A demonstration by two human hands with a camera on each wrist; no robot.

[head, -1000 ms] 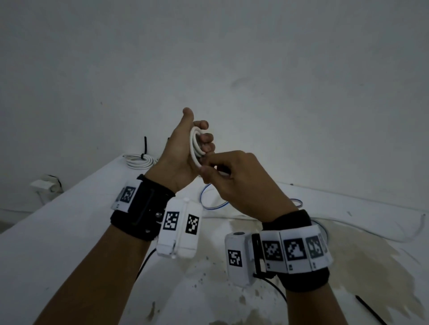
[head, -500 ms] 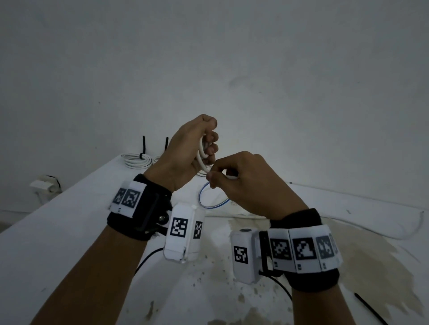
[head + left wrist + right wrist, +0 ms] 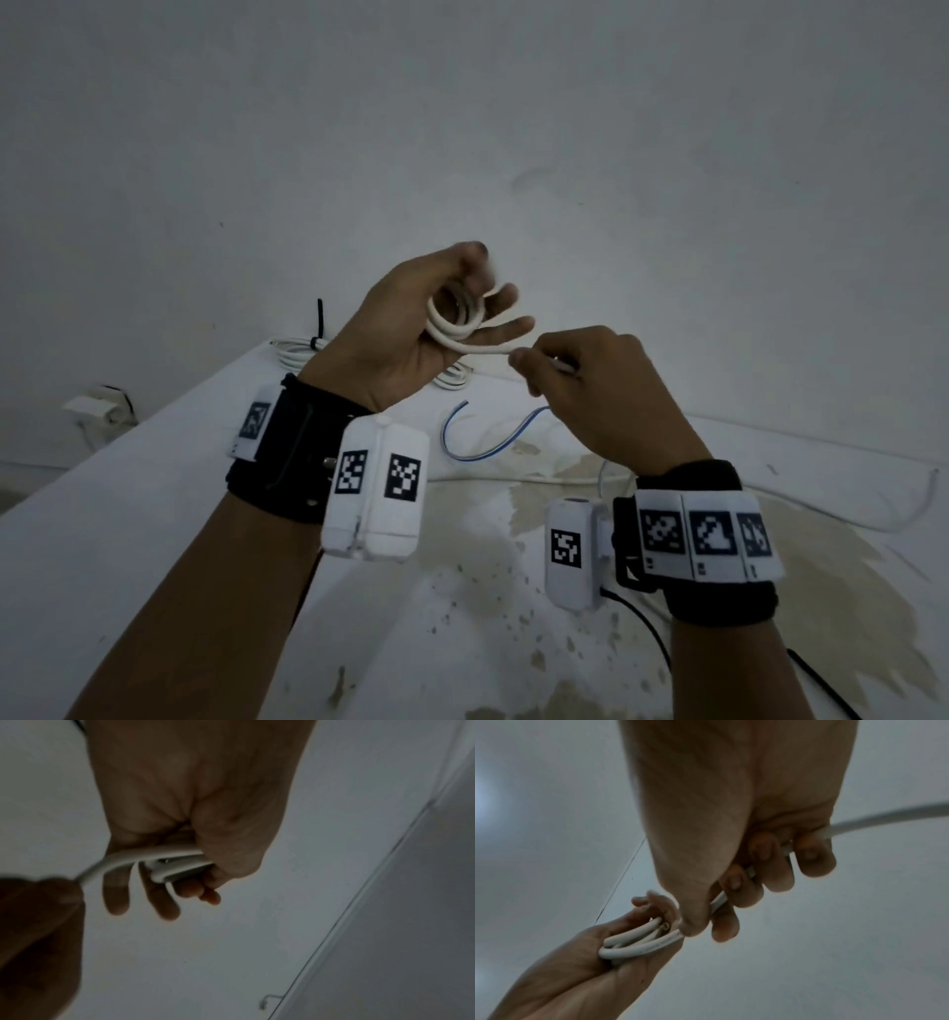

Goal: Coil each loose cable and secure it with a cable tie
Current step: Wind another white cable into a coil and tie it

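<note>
A small coil of white cable sits in my left hand, raised above the table. Its thumb and upper fingers pinch the loops while two lower fingers stick out straight. The free run of the cable leaves the coil to the right into my right hand, whose thumb and curled fingers grip it just beside the coil. Past that hand the cable trails off to the right.
A stained white table lies below the hands. At its back left lie white coiled cables with a black tie standing up. A blue-and-white wire curves on the middle, and a thin white cable runs along the right.
My left hand has turned palm-up and spread its lower fingers, showing the coil. My right hand has slid rightward along the cable, drawing a short straight stretch out from the coil.
</note>
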